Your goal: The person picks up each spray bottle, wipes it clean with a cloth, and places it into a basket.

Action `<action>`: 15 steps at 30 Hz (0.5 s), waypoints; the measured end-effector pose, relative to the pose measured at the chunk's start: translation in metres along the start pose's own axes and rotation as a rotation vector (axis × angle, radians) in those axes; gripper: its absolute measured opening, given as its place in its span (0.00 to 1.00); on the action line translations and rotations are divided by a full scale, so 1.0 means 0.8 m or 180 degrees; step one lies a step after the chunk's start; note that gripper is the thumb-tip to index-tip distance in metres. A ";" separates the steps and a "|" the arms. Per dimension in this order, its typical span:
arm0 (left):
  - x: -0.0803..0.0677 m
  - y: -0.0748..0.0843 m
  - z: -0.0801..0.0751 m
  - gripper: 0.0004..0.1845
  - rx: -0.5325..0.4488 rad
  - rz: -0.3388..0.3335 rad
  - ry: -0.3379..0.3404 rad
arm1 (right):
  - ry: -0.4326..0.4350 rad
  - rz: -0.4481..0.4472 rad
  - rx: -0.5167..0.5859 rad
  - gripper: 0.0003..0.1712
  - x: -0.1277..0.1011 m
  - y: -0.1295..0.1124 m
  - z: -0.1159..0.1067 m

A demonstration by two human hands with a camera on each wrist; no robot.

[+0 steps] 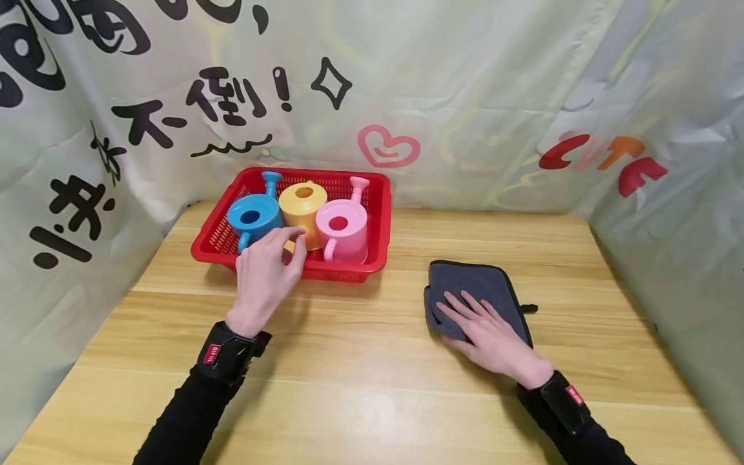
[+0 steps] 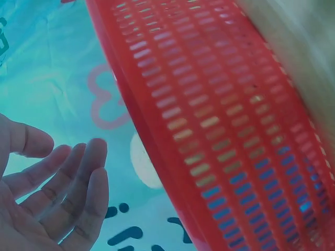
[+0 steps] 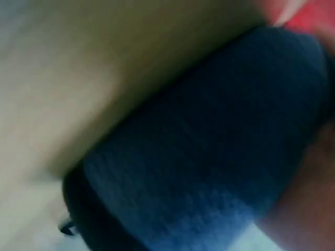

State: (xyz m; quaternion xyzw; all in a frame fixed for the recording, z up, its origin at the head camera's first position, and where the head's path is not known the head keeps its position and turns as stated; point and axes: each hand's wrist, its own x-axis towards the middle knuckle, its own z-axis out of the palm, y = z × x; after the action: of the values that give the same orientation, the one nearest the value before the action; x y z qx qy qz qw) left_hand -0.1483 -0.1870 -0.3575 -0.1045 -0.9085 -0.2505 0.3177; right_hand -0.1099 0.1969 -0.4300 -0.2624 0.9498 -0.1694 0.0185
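Observation:
My left hand [image 1: 270, 268] hovers over the front rim of a red plastic basket [image 1: 378, 258], fingers gently bent, holding nothing. In the left wrist view its loose fingers [image 2: 94, 198] stand apart from the basket's slotted side [image 2: 172, 110]. Inside the basket are three toy watering cans: blue [image 1: 264, 210] on the left, yellow [image 1: 302, 201] in the middle and pink [image 1: 349, 229] on the right. The left fingertips overlap the yellow can in the head view. My right hand [image 1: 491, 336] lies with fingers spread on a folded dark grey cloth [image 1: 473, 278], which fills much of the right wrist view.
The basket stands at the back of a wooden table [image 1: 360, 374], close to a printed fabric backdrop [image 1: 465, 97]. More fabric walls rise along the left and right sides. A small black loop [image 1: 529, 309] sticks out from the cloth's right edge.

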 end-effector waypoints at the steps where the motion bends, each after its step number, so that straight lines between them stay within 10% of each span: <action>1: -0.002 -0.003 -0.001 0.13 0.0011 -0.0006 0.0007 | -0.0095 -0.0030 -0.0009 0.35 -0.004 -0.003 0.002; 9: -0.015 -0.045 -0.023 0.17 -0.0046 -0.0058 -0.0022 | -0.0187 0.0070 0.0680 0.42 -0.035 0.018 -0.027; 15: -0.017 -0.081 -0.049 0.32 0.0256 -0.0285 -0.0537 | 0.0307 0.0371 0.0461 0.46 -0.048 0.058 -0.060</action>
State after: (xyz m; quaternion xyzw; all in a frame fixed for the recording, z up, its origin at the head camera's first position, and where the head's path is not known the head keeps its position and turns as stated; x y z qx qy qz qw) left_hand -0.1397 -0.2634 -0.3648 -0.0716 -0.9451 -0.2182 0.2324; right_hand -0.1057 0.2688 -0.4027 -0.1962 0.9485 -0.2487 0.0015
